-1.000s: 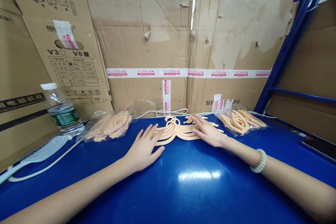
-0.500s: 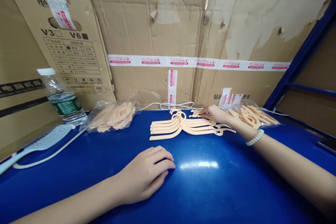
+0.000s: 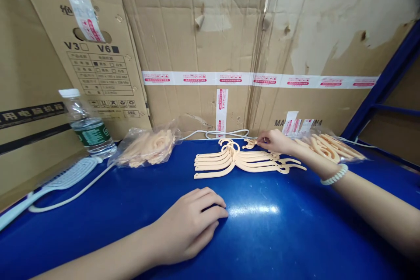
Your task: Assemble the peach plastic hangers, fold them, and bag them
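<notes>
Head view puts the peach hangers [image 3: 234, 160] mid-frame; I judge them light and stiff, best taken by the middle. Left hand [image 3: 197, 223]: grip half-open, empty. Right hand [image 3: 275, 141]: grip narrow beside small pieces [image 3: 250, 143], possibly holding one; I can't tell.

Bright light leaves a white glare on the table [image 3: 295, 236] just in front of the hangers [image 3: 234, 162]. Far right of the hangers, cardboard [image 3: 403, 83] looks dimmer; high above it, the picture's corner is dark and blurred.
</notes>
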`<state>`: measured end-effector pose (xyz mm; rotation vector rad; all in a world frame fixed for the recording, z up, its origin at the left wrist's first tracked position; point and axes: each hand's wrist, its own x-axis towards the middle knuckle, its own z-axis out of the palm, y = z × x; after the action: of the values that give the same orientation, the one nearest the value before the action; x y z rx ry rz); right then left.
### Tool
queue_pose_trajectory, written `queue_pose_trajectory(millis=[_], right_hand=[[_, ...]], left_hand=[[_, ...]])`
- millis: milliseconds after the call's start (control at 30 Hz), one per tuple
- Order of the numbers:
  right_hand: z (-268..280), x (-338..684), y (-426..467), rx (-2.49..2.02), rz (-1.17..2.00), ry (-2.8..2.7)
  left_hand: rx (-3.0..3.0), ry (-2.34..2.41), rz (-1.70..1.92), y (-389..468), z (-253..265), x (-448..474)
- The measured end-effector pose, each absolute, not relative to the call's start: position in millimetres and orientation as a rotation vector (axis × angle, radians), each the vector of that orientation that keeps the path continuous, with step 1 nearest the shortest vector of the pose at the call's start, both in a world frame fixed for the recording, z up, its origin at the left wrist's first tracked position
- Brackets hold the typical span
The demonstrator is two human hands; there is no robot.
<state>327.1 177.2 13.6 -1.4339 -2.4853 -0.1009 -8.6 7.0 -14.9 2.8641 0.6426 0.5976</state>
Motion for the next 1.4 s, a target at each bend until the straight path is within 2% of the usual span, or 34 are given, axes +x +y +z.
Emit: queue_pose_trajectory(millis=[133,300,500,667,767,933,1000,1067,1133,1400], right_hand=[[37.4,330.7,166.0,-1.437,-0.002,-2.195],[58.9,294.2,126.9,-1.132,0.681,-1.772],[18.2,209.6,60.8,-0.793,1.451,-1.692],[-11.5,183.0,25.4,-0.778,1.799,-1.69],[-2.8,190.1,27.7,-0.819,1.597,-1.826],[10.6,220.3,61.2,-1.026,0.357,-2.293],[2.1,229.1,73.2,-1.24,0.03,-2.352],[-10.7,233.1,79.8,-1.474,-0.088,-2.427],[-21.8,232.4,82.4,-1.621,-0.079,-2.514],[-27.7,220.6,93.5,-1.699,-0.049,-2.545]], left_hand=[[2.799,0.646,0.61,5.9,-12.1,-8.0],[2.369,0.757,0.697,-7.4,-5.3,-2.6],[1.548,0.86,0.74,-13.2,-12.7,10.0],[1.25,0.926,0.965,-5.6,-16.8,10.9],[1.188,0.97,1.063,-1.2,-16.3,8.1],[1.018,1.041,1.215,6.0,-13.7,2.0],[0.977,1.039,1.23,7.4,-13.4,0.5],[0.974,1.035,1.233,7.8,-14.2,-0.1],[0.987,1.031,1.236,7.8,-15.5,0.0],[0.925,1.074,1.253,14.3,-12.3,-4.8]])
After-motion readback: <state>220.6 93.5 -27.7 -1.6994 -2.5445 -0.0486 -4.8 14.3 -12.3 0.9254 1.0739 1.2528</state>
